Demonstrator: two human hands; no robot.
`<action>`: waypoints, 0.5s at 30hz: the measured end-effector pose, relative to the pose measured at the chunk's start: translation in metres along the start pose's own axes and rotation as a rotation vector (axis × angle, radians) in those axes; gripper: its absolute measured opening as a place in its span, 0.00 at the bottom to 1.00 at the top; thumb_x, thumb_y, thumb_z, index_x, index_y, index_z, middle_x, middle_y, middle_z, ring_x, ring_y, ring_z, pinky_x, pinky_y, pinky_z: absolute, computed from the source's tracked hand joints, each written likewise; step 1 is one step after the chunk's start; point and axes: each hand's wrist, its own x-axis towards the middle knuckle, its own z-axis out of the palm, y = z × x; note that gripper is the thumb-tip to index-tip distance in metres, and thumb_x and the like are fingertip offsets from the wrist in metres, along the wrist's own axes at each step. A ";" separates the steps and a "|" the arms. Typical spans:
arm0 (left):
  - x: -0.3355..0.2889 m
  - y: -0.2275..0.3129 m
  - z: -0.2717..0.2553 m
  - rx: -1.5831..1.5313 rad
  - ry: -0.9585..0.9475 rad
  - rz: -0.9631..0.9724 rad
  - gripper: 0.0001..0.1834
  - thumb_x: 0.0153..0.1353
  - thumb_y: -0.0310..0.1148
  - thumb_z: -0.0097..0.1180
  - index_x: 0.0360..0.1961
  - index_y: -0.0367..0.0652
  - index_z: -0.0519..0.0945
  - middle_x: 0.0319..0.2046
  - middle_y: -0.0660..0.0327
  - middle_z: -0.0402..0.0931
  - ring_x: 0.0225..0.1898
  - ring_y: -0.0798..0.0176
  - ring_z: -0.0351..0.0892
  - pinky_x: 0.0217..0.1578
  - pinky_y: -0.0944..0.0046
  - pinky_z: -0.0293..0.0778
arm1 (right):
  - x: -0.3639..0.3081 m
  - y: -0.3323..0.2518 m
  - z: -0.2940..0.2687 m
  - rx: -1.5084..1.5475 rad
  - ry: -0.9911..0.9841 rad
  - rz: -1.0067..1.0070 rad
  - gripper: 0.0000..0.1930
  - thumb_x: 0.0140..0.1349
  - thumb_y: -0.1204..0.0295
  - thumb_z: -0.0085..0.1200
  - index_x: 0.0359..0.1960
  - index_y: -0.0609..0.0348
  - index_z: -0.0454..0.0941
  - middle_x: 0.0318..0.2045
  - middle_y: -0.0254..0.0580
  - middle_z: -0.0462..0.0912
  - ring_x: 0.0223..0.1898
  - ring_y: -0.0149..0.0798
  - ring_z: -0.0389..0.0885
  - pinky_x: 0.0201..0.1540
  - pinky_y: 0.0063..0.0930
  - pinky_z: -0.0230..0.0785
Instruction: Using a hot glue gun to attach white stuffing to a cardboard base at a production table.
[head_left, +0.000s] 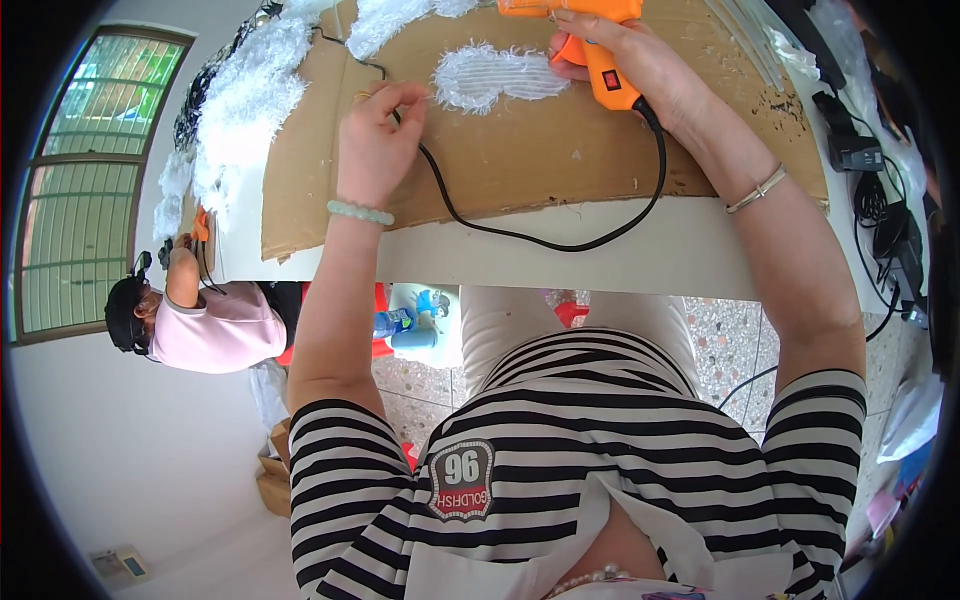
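Note:
My right hand (630, 50) is wrapped round the handle of an orange hot glue gun (606, 78) at the top of the view. The gun has a red switch, and its nozzle is out of sight beyond the upper edge. Left of it, a white fluffy piece (495, 80) with a ribbed, bare middle lies on brown cardboard (560, 160). By the piece's left end, my left hand (385, 130) has thumb and forefinger pinched together. What they hold, if anything, is too small to make out. The gun's black cord (540, 240) loops toward my left hand.
More white fluffy material (250, 100) is heaped at the table's left. Clear glue sticks (745, 45) lie at the upper right, near black adapters and cables (870, 160). A co-worker in a pink top (220, 325) sits at the left, holding an orange tool (201, 224).

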 end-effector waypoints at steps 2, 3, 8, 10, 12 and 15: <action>0.002 0.002 0.003 0.147 -0.002 0.208 0.07 0.56 0.24 0.57 0.36 0.42 0.83 0.31 0.62 0.78 0.35 0.63 0.75 0.37 0.67 0.71 | 0.000 -0.001 0.003 -0.014 0.010 -0.002 0.13 0.64 0.66 0.54 0.45 0.61 0.76 0.34 0.37 0.80 0.35 0.31 0.78 0.38 0.23 0.71; 0.005 0.002 0.005 0.230 0.001 0.335 0.07 0.53 0.24 0.58 0.34 0.43 0.83 0.29 0.60 0.78 0.33 0.60 0.75 0.37 0.63 0.72 | 0.000 -0.001 0.003 -0.028 0.022 -0.004 0.12 0.64 0.66 0.54 0.45 0.61 0.76 0.34 0.37 0.80 0.35 0.31 0.78 0.38 0.23 0.71; 0.015 0.008 0.009 0.417 -0.069 0.549 0.06 0.51 0.26 0.59 0.32 0.45 0.83 0.28 0.58 0.79 0.32 0.57 0.75 0.37 0.58 0.73 | 0.000 -0.001 0.001 -0.021 0.009 -0.001 0.13 0.64 0.66 0.54 0.44 0.60 0.76 0.34 0.36 0.80 0.35 0.30 0.78 0.38 0.22 0.70; 0.019 0.004 0.010 0.223 -0.087 0.318 0.06 0.51 0.28 0.61 0.31 0.43 0.83 0.28 0.58 0.79 0.32 0.58 0.76 0.37 0.59 0.74 | -0.002 -0.003 0.003 -0.024 0.010 0.001 0.13 0.64 0.65 0.54 0.44 0.60 0.76 0.34 0.36 0.80 0.35 0.29 0.77 0.38 0.22 0.69; 0.022 0.000 0.012 0.146 -0.057 0.175 0.05 0.50 0.28 0.62 0.30 0.43 0.83 0.28 0.58 0.79 0.32 0.58 0.76 0.37 0.59 0.74 | -0.004 -0.006 0.004 -0.060 -0.009 0.024 0.12 0.64 0.65 0.53 0.44 0.60 0.76 0.34 0.36 0.80 0.34 0.29 0.77 0.37 0.22 0.69; 0.026 -0.005 0.016 0.073 -0.044 0.042 0.06 0.50 0.30 0.63 0.30 0.43 0.83 0.28 0.59 0.79 0.32 0.58 0.75 0.37 0.60 0.74 | -0.001 -0.002 0.002 -0.043 -0.034 0.004 0.12 0.65 0.65 0.53 0.44 0.60 0.76 0.34 0.36 0.80 0.34 0.29 0.76 0.37 0.22 0.69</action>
